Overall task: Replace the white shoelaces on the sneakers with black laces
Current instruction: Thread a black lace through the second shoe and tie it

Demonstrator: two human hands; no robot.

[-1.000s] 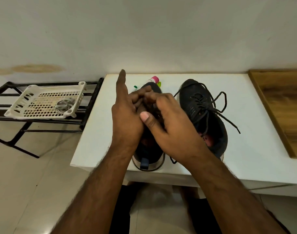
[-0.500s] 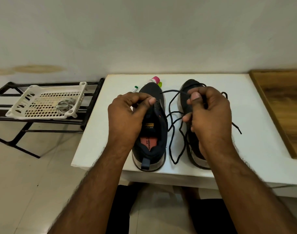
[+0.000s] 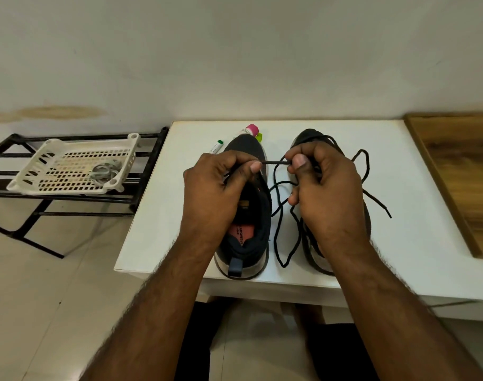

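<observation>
Half a second earlier the hands were apart; now the left hand (image 3: 218, 193) and right hand (image 3: 324, 188) had drawn close, each pinching the black lace (image 3: 276, 162) taut between thumb and fingers above the left sneaker (image 3: 248, 232) on the counter (image 3: 399, 243). The rest looped down beside the right sneaker (image 3: 314, 254), already laced black. Threading appeared about to begin.

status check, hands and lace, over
Left hand and right hand pinch black lace taut between them. Left sneaker unlaced. Nothing blocking.
</observation>
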